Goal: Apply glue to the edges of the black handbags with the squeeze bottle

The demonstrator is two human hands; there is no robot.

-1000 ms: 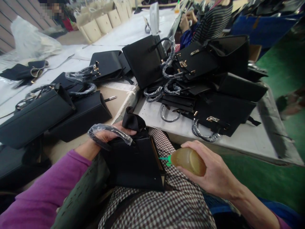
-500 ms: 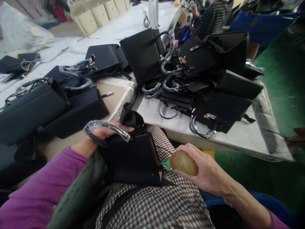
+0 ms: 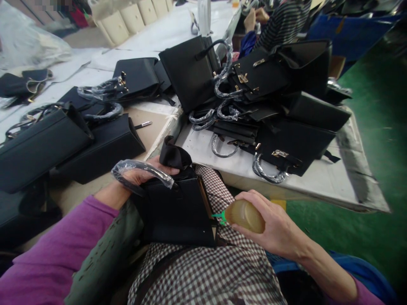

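Unchanged, the black leather handbag [image 3: 178,212] is clasped by the left hand [image 3: 140,176]. The amber green-nozzled bottle [image 3: 246,216] is still gripped by the right hand [image 3: 276,233].

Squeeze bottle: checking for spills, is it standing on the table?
No, the right hand holds the squeeze bottle sideways above the lap.

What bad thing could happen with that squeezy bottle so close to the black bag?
1. The right hand wraps the yellowish bottle, and its green nozzle points at the edge of the black bag on the lap. A hard squeeze might smear the bag's outside.
2. Drips could land on the checked cloth underneath.
3. The left hand holds the bag only at its top, so it might tip off the lap.
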